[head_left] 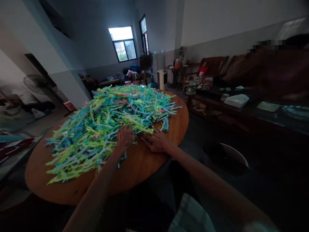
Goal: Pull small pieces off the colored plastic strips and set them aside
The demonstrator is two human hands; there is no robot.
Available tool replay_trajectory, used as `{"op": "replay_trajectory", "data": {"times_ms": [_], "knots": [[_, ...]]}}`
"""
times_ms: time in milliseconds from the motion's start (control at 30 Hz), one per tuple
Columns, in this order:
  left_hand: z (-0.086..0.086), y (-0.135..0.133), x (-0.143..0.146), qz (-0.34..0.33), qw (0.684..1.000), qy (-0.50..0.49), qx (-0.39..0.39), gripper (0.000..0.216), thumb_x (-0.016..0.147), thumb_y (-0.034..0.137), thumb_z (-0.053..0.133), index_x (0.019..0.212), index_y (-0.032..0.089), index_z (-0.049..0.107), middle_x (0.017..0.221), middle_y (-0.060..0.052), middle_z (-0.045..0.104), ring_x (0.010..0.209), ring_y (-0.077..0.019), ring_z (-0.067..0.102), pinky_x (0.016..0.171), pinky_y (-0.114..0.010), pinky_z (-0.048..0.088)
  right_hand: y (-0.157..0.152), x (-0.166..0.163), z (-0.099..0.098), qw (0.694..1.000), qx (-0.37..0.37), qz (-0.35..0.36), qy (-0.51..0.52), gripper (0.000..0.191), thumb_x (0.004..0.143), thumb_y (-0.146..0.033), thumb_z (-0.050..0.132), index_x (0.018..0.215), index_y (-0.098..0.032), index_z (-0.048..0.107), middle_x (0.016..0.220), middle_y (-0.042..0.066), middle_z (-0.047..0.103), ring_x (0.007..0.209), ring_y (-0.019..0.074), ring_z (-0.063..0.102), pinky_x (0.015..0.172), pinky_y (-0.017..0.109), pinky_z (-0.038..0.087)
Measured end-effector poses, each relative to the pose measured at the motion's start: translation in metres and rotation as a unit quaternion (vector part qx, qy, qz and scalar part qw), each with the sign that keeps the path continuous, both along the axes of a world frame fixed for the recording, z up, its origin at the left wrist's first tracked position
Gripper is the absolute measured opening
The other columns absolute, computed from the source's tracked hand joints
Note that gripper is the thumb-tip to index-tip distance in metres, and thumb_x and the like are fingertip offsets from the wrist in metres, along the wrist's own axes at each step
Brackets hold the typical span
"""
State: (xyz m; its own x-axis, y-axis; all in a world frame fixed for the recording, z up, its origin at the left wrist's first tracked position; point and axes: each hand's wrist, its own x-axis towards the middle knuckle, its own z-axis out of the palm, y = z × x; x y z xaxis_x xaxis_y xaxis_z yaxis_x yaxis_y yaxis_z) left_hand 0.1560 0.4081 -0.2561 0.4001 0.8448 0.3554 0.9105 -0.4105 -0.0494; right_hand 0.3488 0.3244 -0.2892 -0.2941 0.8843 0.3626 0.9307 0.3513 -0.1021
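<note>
A big heap of thin, limp plastic strips (116, 112) in yellow-green, blue and white, with a few pink bits, covers much of the round wooden table (145, 161). At the heap's near edge, my left hand (126, 137) has its fingers curled down into the strips, and the fingertips are partly hidden. Just to its right, my right hand (157, 141) rests low over the tabletop. Its fingers close at the end of a yellow-green bunch that stretches between both hands. A few loose strips hang near my left wrist.
A round stool or bin (227, 158) stands right of the table. Beyond it, a long dark low table (256, 111) carries a glass pot, cups and white packages. A blurred person (272, 71) is behind that. A standing fan (38, 83) is at left.
</note>
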Motion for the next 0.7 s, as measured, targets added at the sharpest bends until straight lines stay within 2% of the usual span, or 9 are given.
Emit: {"op": "replay_trajectory", "data": {"times_ms": [100, 333, 400, 467, 567, 700], "knots": [[0.000, -0.003, -0.002, -0.007, 1.000, -0.003, -0.007, 0.044, 0.090, 0.022, 0.044, 0.131, 0.021, 0.061, 0.125, -0.013, 0.064, 0.120, -0.0304, 0.055, 0.098, -0.044, 0.048, -0.016, 0.009, 0.003, 1.000, -0.003, 0.020, -0.015, 0.041, 0.101, -0.048, 0.044, 0.136, -0.036, 0.061, 0.085, 0.006, 0.070, 0.106, 0.0265, 0.055, 0.099, 0.043, 0.033], [0.004, -0.023, -0.007, -0.030, 0.999, -0.009, 0.018, 0.046, 0.087, 0.019, 0.047, 0.131, 0.022, 0.060, 0.131, -0.011, 0.061, 0.125, -0.0301, 0.051, 0.102, -0.044, 0.045, -0.024, 0.012, 0.002, 1.000, 0.004, 0.018, 0.021, 0.040, 0.100, -0.050, 0.047, 0.135, -0.037, 0.062, 0.098, 0.006, 0.071, 0.110, 0.0258, 0.051, 0.100, 0.042, 0.030], [0.007, -0.029, -0.002, -0.084, 0.996, -0.005, 0.040, 0.047, 0.087, 0.019, 0.048, 0.133, 0.022, 0.059, 0.136, -0.012, 0.057, 0.129, -0.0305, 0.048, 0.105, -0.045, 0.043, -0.024, 0.011, 0.003, 1.000, 0.005, 0.012, 0.027, 0.038, 0.102, -0.051, 0.044, 0.132, -0.038, 0.064, 0.092, 0.006, 0.071, 0.107, 0.0255, 0.052, 0.101, 0.043, 0.029], [0.010, -0.031, 0.006, -0.167, 0.985, 0.013, 0.049, 0.051, 0.085, 0.019, 0.051, 0.137, 0.022, 0.056, 0.142, -0.012, 0.052, 0.132, -0.0304, 0.044, 0.109, -0.045, 0.041, -0.024, 0.010, 0.003, 0.999, 0.013, 0.012, 0.027, 0.037, 0.103, -0.049, 0.042, 0.130, -0.038, 0.065, 0.089, 0.006, 0.070, 0.107, 0.0257, 0.052, 0.101, 0.045, 0.029], [0.015, -0.027, 0.023, -0.238, 0.969, 0.063, 0.020, 0.055, 0.085, 0.016, 0.052, 0.139, 0.026, 0.054, 0.146, -0.008, 0.050, 0.131, -0.0302, 0.044, 0.107, -0.046, 0.040, -0.023, 0.011, 0.002, 0.999, 0.031, 0.021, 0.027, 0.033, 0.103, -0.045, 0.044, 0.126, -0.037, 0.067, 0.098, 0.006, 0.071, 0.112, 0.0260, 0.051, 0.104, 0.047, 0.028], [0.021, -0.014, 0.040, -0.263, 0.958, 0.111, -0.013, 0.043, 0.085, 0.013, 0.050, 0.125, 0.022, 0.062, 0.119, -0.010, 0.066, 0.118, -0.0297, 0.052, 0.096, -0.044, 0.045, -0.022, 0.012, 0.001, 0.999, 0.028, 0.019, 0.043, 0.030, 0.102, -0.042, 0.046, 0.118, -0.039, 0.071, 0.106, 0.003, 0.070, 0.118, 0.0249, 0.049, 0.109, 0.047, 0.023]]}}
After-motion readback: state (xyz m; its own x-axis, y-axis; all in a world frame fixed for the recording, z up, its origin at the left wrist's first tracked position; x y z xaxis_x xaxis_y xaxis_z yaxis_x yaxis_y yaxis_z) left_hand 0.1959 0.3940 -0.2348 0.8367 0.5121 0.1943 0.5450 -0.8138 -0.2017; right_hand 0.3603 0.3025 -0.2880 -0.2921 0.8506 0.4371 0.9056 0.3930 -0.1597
